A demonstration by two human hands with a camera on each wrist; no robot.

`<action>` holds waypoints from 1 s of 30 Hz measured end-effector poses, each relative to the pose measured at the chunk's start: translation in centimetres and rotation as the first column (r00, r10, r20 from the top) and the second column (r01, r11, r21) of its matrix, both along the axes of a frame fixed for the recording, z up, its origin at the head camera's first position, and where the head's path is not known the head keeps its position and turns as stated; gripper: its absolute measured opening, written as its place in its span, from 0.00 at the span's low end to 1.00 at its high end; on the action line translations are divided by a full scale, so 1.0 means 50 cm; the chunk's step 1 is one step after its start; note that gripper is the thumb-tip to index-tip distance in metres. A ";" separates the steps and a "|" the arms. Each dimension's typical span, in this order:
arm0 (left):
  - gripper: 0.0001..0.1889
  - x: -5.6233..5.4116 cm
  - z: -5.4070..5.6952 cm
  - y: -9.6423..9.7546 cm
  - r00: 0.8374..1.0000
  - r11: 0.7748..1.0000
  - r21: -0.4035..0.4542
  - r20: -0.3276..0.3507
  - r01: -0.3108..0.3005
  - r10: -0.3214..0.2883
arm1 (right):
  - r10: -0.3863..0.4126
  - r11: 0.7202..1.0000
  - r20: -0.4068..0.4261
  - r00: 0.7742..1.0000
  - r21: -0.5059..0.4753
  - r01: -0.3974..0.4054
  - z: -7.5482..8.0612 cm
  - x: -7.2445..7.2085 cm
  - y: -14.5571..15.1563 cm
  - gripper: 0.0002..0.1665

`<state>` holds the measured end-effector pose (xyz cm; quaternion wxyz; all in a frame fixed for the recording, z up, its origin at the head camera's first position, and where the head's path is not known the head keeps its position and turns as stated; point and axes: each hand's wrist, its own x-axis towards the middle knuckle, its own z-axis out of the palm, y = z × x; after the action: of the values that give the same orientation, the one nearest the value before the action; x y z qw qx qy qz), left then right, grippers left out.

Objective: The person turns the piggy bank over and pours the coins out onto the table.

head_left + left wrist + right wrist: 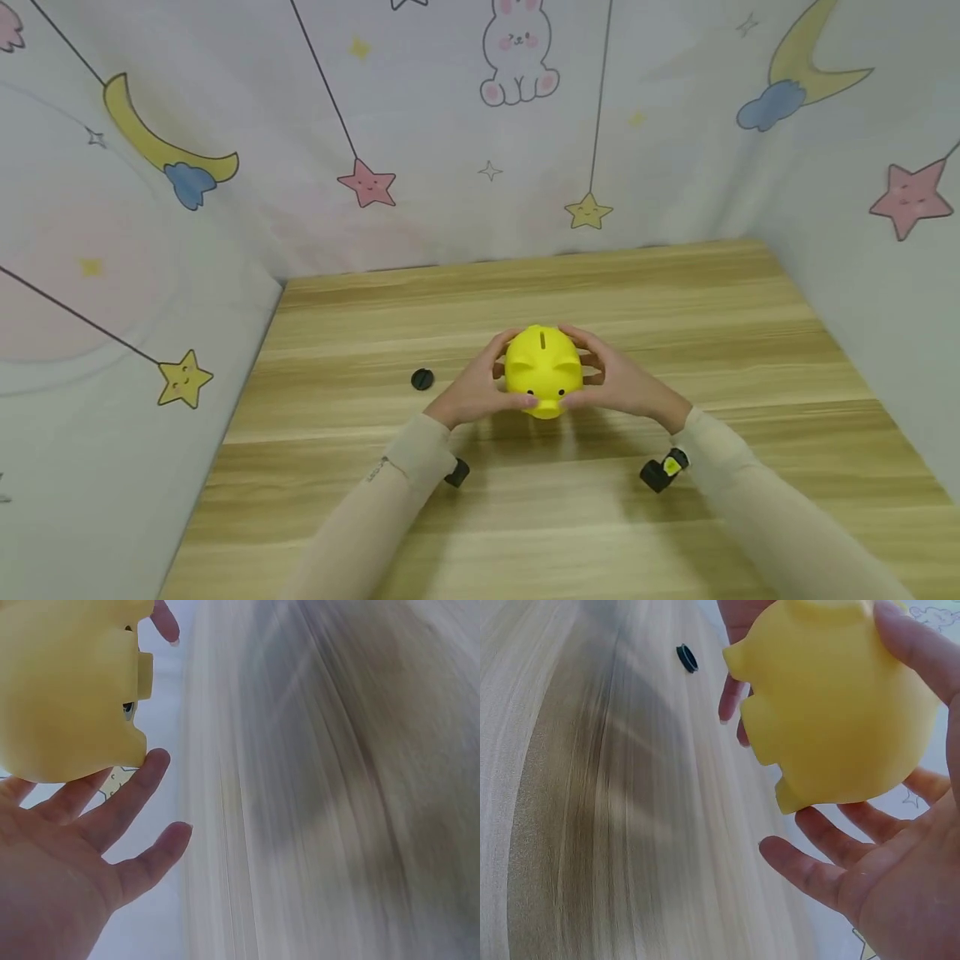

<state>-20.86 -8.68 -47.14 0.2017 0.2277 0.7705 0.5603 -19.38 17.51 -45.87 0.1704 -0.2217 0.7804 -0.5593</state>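
Observation:
A yellow piggy bank point(543, 367) with a coin slot on top is held between both hands, its snout toward me. My left hand point(477, 390) grips one side, with the thumb by the snout and the fingers curving round the back. On the opposite side my right hand point(628, 385) holds it the same way. Both wrist views show the piggy bank point(840, 712) raised over the table, its short feet toward the wood. A round black plug point(422, 379) with a ridge across it lies on the table to the left of my left hand.
The wood-grain table point(360, 333) meets a pale wall cloth point(435, 225) printed with stars, moons and a rabbit at its back and sides. Black wrist cameras point(663, 469) hang under both beige sleeves point(780, 517).

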 end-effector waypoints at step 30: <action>0.66 -0.012 -0.020 -0.003 0.913 0.989 -0.142 -0.408 -0.043 -0.019 | -0.061 0.990 -0.429 0.901 0.091 0.111 -0.039 0.009 -0.020 0.69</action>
<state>-21.48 -8.85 -48.15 0.0493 0.3194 0.8364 0.4427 -18.95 16.52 -47.82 -0.0164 -0.2935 0.8383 -0.4592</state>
